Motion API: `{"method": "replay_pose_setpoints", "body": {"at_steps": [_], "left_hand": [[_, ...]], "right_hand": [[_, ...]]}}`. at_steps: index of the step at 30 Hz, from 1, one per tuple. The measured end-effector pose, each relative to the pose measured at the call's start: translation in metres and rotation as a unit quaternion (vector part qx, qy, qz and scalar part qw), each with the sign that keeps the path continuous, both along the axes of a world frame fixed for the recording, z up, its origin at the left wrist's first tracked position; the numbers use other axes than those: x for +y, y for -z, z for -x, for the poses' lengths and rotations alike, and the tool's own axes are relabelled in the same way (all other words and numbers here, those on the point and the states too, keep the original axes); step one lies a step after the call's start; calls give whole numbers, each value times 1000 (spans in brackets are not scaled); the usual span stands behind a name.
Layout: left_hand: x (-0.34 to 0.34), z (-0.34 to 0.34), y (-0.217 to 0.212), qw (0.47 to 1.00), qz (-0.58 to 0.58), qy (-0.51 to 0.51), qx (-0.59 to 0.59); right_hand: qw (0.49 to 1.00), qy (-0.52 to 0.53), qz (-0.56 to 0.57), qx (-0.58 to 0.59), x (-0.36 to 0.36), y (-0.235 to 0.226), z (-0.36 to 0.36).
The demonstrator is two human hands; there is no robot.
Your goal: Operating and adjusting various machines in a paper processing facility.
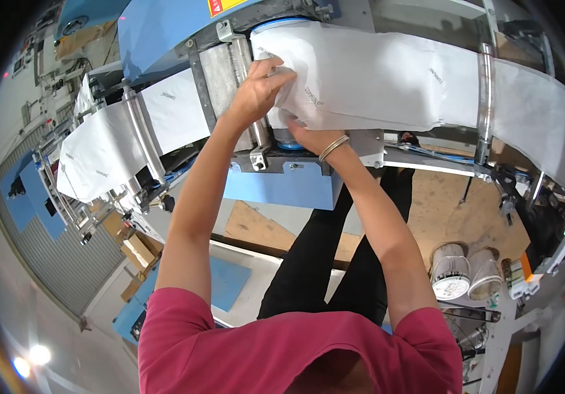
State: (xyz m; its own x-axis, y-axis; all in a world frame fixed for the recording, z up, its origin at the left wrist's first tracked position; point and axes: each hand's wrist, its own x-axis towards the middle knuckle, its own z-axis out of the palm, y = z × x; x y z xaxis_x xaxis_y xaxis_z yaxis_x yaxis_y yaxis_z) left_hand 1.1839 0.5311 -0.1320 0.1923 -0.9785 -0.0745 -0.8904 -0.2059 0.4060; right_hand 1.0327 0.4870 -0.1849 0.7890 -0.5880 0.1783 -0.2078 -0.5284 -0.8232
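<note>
A wide white printed sheet [374, 79] runs across the machine, over a roller with blue end rings [289, 146]. At the sheet's left edge, beside a metal guide roller [242, 59], my left hand [261, 88] has its fingers bent and closed on the crumpled material. My right hand [318, 139] is at the sheet's lower edge, just above the near blue ring. Its fingers curl in against the edge, and some are hidden by the sheet. Thin bangles circle the right wrist.
More white sheet [177, 105] passes over a steel roller [143, 134] on the left. Another upright roller [486, 98] crosses the sheet at right. A blue machine cover [164, 39] stands at the far side. Two white buckets [450, 269] and cardboard boxes [139, 253] sit lower down.
</note>
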Motion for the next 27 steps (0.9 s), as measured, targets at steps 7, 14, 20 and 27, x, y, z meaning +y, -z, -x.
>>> {"method": "replay_pose_setpoints", "body": {"at_steps": [7, 14, 20, 27], "left_hand": [[-5, 7, -8, 999, -39, -8, 5], [-4, 2, -6, 999, -26, 16, -23], [-14, 21, 11, 989, 14, -14, -144], [-21, 42, 19, 970, 29, -32, -238]], "right_hand": [[906, 18, -410, 108, 12, -19, -12], [703, -34, -694, 152, 12, -38, -3], [582, 109, -806, 0, -7, -34, 27], [294, 420, -842, -171, -45, 35, 65]]}}
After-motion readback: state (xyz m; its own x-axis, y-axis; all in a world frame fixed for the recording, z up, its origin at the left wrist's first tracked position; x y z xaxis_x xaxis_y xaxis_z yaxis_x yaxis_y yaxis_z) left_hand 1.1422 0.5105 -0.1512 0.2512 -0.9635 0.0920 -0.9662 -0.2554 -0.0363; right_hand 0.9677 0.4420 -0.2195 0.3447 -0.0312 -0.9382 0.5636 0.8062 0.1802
